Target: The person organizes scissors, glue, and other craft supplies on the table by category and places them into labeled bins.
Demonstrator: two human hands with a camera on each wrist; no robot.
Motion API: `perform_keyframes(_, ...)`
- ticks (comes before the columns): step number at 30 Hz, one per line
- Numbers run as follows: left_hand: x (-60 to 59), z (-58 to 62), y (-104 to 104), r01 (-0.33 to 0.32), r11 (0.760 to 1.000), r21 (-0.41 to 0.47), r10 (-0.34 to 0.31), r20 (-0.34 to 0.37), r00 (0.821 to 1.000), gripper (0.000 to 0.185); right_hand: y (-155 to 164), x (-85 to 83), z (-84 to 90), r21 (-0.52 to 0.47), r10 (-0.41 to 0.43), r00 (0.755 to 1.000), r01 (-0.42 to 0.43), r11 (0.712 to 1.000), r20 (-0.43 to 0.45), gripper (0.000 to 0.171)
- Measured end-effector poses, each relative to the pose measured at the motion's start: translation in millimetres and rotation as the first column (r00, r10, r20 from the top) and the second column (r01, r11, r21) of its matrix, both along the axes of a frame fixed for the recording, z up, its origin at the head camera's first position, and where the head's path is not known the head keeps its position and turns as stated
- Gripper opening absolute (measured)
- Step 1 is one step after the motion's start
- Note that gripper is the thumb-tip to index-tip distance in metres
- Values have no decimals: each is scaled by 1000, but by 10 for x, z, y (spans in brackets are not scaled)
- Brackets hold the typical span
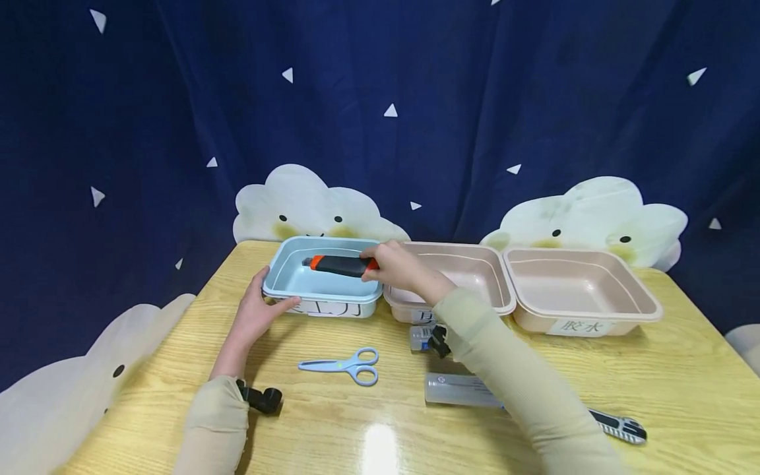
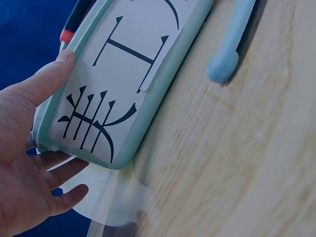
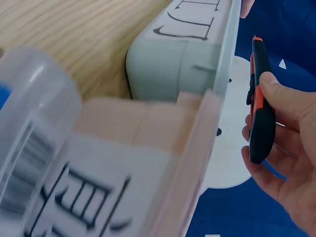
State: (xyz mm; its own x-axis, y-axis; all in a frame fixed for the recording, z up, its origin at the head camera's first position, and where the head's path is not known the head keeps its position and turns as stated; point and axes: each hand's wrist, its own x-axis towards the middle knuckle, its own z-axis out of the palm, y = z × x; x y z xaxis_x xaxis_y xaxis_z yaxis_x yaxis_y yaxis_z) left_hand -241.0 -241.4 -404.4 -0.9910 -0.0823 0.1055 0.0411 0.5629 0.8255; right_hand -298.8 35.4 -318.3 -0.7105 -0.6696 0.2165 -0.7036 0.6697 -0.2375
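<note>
Cutter knife [image 1: 341, 265]: above the blue tub [image 1: 320, 285], which stands by the far left corner of the worktop [image 1: 332, 435]; the right wrist view shows the knife higher than the rim — not down inside.
Long axis: left to right, roughly along the tub's long sides, blade end to the left, butt end to the right.
Right hand [image 1: 396, 265]: over the tub's right end, thumb and fingers closed round the butt half of the knife.
Left hand [image 1: 259, 310]: at the tub's left end, near the worktop's left edge; thumb on the front rim, fingers about the end, holding that corner.
Nearer hand: the right — it has the knife; the left is past the blade end, apart from it.
Scissors [image 1: 341, 365]: on the near side of the tub, touched by neither hand.
</note>
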Motion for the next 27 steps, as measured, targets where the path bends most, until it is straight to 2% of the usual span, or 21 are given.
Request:
perform_keyframes(11,-2,-17,0,-2,1000,21,3,-14,1000,102,-349,-82,-135,42,-65,998,64,997,13,41)
perform_keyframes(20,17,18,-2,-9,999,33,10,-11,1000,101,-546,-198,-313,75,-80,997,79,994,10,37)
perform_keyframes(27,13,10,21,-12,999,37,12,-4,1000,101,-620,-270,-417,227,-140,990,137,964,-6,20)
